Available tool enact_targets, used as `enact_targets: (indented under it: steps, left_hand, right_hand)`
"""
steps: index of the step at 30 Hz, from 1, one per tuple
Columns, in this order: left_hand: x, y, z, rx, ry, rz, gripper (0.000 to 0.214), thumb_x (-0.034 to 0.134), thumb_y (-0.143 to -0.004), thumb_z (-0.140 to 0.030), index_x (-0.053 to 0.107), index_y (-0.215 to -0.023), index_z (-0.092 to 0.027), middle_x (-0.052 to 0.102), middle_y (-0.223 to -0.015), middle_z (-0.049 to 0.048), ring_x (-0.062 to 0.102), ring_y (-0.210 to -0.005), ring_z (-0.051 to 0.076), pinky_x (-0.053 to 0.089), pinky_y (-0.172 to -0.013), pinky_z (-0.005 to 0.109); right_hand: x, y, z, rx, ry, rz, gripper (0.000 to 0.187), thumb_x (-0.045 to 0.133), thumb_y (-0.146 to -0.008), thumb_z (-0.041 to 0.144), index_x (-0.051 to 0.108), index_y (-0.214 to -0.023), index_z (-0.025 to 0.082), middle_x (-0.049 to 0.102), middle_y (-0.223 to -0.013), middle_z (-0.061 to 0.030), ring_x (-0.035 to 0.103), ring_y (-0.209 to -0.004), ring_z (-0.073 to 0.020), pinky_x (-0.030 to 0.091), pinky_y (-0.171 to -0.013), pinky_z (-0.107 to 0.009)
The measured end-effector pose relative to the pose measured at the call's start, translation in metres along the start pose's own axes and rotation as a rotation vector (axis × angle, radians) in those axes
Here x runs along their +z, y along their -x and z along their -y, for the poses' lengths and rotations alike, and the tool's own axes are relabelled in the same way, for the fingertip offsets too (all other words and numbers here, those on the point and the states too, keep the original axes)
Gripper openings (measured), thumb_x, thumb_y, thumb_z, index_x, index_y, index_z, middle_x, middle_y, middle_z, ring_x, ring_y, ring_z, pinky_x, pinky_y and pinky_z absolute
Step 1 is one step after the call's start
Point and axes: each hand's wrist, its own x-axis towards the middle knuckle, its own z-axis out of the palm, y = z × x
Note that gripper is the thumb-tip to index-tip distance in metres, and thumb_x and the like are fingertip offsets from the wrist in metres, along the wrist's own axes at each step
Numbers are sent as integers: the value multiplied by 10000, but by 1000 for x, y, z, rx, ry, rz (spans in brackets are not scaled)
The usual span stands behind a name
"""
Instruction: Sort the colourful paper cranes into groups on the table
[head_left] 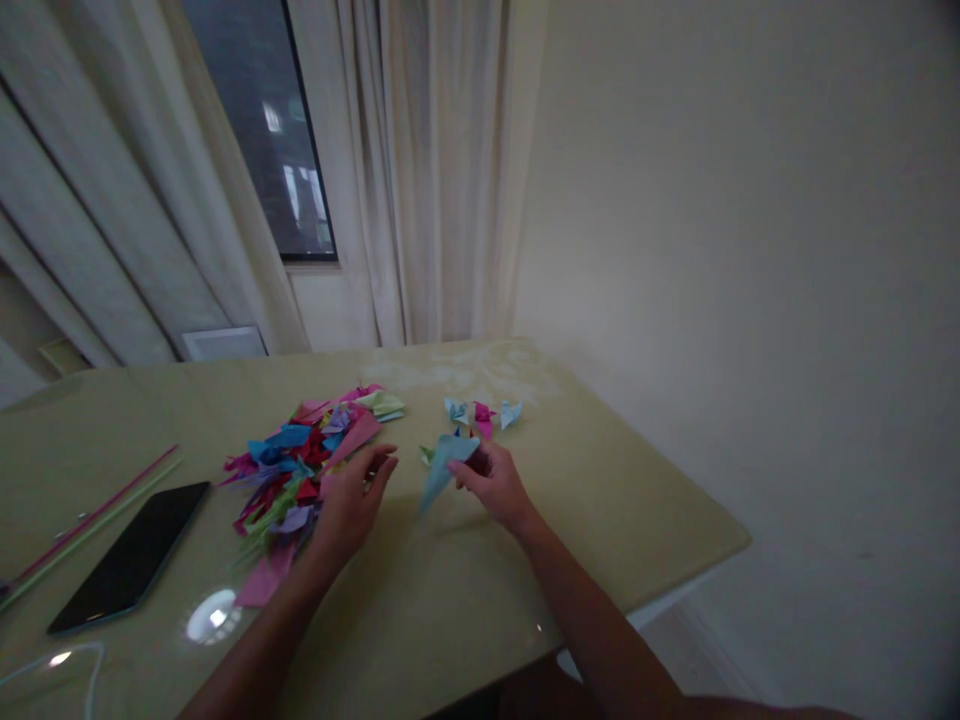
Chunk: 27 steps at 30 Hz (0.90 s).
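Note:
My right hand is closed around a folded light-blue paper piece, held just above the table. My left hand rests with fingers stretched out at the right edge of a heap of colourful folded papers in pink, blue, red, purple and green. It holds nothing that I can see. A few small folded paper figures, blue and magenta, sit on the table just beyond my right hand.
A dark phone lies flat at the left on the pale green table. Pink and green straws lie beside it, a white cable near the front-left edge. Curtains and a window stand behind; the table's right edge is close.

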Motion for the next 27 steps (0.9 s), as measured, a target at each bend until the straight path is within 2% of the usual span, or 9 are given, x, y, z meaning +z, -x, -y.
enact_targets:
  steps: [3,6,9,11,15,18,21,24,27]
  left_hand:
    - [-10,2,21,-42,-569,59,368,557,-968,-425,710,-1186,-173,706,-1285,183,653,-1138,360,519,-969,524]
    - [-17,4,30,-99,-823,175,367,537,-980,-435,733,-1160,-181,691,-1324,181,622,-1191,391,508,-950,528]
    - [-18,2,26,-64,-837,216,335,471,-1001,-328,762,-1088,-189,740,-1217,158,646,-1173,365,490,-950,501]
    - [-18,-1,22,-31,-796,166,336,462,-988,-293,781,-1028,-199,763,-1155,144,660,-1144,359,478,-950,496]
    - [-19,-9,14,-55,-442,-125,344,527,-949,-424,798,-965,-212,782,-1042,114,691,-969,311,508,-858,417]
    - [-17,-9,2,-166,51,-239,437,615,-899,-579,780,-970,-181,780,-901,76,692,-784,238,526,-726,334]
    - [-10,-2,-15,-206,434,-128,428,718,-847,-592,744,-917,-171,744,-777,27,659,-661,178,517,-630,277]
    - [2,6,-28,-161,555,48,358,761,-848,-531,703,-818,-179,683,-666,-6,642,-605,156,515,-599,257]
    - [11,8,-25,-130,541,183,353,687,-915,-533,709,-861,-185,723,-729,24,690,-659,182,554,-638,286]
  right_hand:
    - [-18,7,5,162,-53,1,399,795,-742,504,601,-901,194,721,-767,-21,705,-641,-178,524,-576,-268]
    - [-26,21,7,318,46,38,317,711,-817,468,617,-929,187,758,-824,-50,719,-639,-178,523,-581,-269]
    - [-25,33,10,390,430,117,215,661,-885,393,658,-849,181,753,-777,-65,694,-642,-187,481,-601,-280]
    - [-23,39,15,426,783,98,267,708,-888,422,677,-789,176,754,-807,-103,719,-756,-243,478,-663,-315]
    - [-20,43,31,442,1163,-194,418,709,-912,571,724,-1054,179,739,-1087,-169,733,-933,-320,484,-732,-361]
    - [-10,42,36,241,1035,-270,364,685,-951,530,725,-1093,197,711,-1147,-131,715,-890,-251,487,-752,-337]
    - [12,38,33,59,587,-150,351,686,-954,516,730,-1099,199,728,-1040,-68,653,-749,-167,490,-703,-288]
    - [36,34,24,21,236,-63,427,776,-872,487,712,-1172,189,736,-985,-40,613,-677,-135,473,-616,-250]
    - [42,31,12,19,100,-94,300,790,-833,410,717,-1011,180,709,-825,-11,615,-659,-136,477,-600,-242]
